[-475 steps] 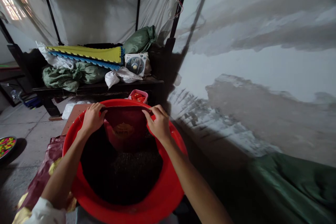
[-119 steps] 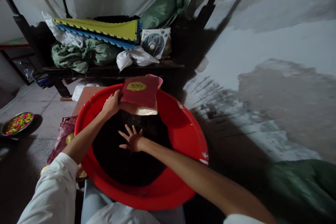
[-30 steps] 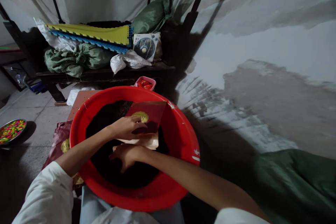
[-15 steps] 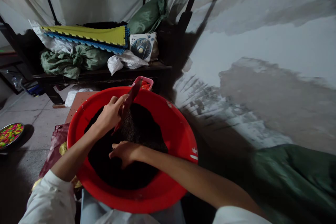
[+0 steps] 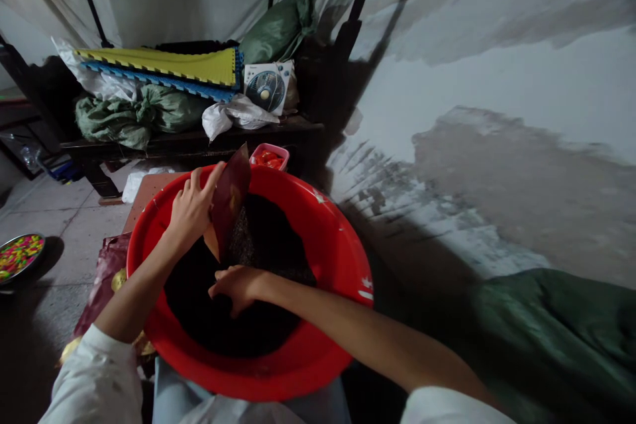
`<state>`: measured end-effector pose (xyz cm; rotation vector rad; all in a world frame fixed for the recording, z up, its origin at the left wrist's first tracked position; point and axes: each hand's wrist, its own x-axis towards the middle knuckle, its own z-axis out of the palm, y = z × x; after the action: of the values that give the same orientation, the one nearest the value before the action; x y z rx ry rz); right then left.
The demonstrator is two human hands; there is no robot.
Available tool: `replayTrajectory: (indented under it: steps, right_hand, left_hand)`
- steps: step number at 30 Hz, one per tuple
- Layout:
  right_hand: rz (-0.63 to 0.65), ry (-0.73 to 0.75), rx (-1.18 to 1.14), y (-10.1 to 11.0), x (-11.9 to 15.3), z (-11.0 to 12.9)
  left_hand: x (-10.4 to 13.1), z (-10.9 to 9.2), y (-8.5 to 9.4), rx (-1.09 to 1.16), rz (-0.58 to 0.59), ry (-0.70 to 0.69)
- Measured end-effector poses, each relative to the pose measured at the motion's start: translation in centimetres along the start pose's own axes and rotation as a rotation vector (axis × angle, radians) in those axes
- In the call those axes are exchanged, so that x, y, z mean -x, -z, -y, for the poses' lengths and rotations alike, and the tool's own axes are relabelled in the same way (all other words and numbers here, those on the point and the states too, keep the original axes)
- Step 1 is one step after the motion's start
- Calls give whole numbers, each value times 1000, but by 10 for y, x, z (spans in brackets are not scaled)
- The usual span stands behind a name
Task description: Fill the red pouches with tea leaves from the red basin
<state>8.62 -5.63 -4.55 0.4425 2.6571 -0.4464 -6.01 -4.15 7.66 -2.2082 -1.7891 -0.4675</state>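
Sitting on the floor at the far left is a round bowl [image 5: 20,255] of pink, yellow and green pieces. Nearer the middle, maroon wrapping [image 5: 102,285] with gold patches lies beside the basin, and the corner of a reddish-brown worktop [image 5: 149,192] shows behind it.

The left hand [image 5: 191,212] grasps a maroon packet [image 5: 232,202] by its left side, fingers spread along it. The packet stands tilted inside the basin's far left part, its upper corner rising above the rim, its lower end down near the dark, grainy contents [image 5: 278,232]; a tan surface shows at its lower left edge. The right hand [image 5: 238,285] is low among those contents, just below the packet, fingers bent; the fingertips are hard to make out, so I cannot tell whether it has hold of anything.

This looks like a step of working the packet and the grainy stuff together. Any next move would call for a steady left grip, the packet's open end facing the right hand, and a low, gentle scoop so little scatters. Which end is open, I cannot tell.

Behind the basin is a pink tub [image 5: 271,157] of red-orange things; the red basin [image 5: 348,265] reaches furthest right of these.
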Motion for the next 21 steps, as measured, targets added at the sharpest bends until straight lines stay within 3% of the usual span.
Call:
replayTrajectory:
  steps: [4, 10, 15, 21]
  right_hand:
    - [1, -6, 10, 2, 0, 0]
    - [-36, 107, 162, -2, 4, 22]
    - [-120, 167, 221, 0, 15, 37]
    - [-265, 74, 212, 13, 28, 20]
  left_hand:
    - [1, 0, -5, -26, 101, -153]
    - [2, -9, -18, -71, 332, -115]
    - [-3, -14, -26, -64, 362, -148]
    - [-4, -18, -19, -116, 359, -120]
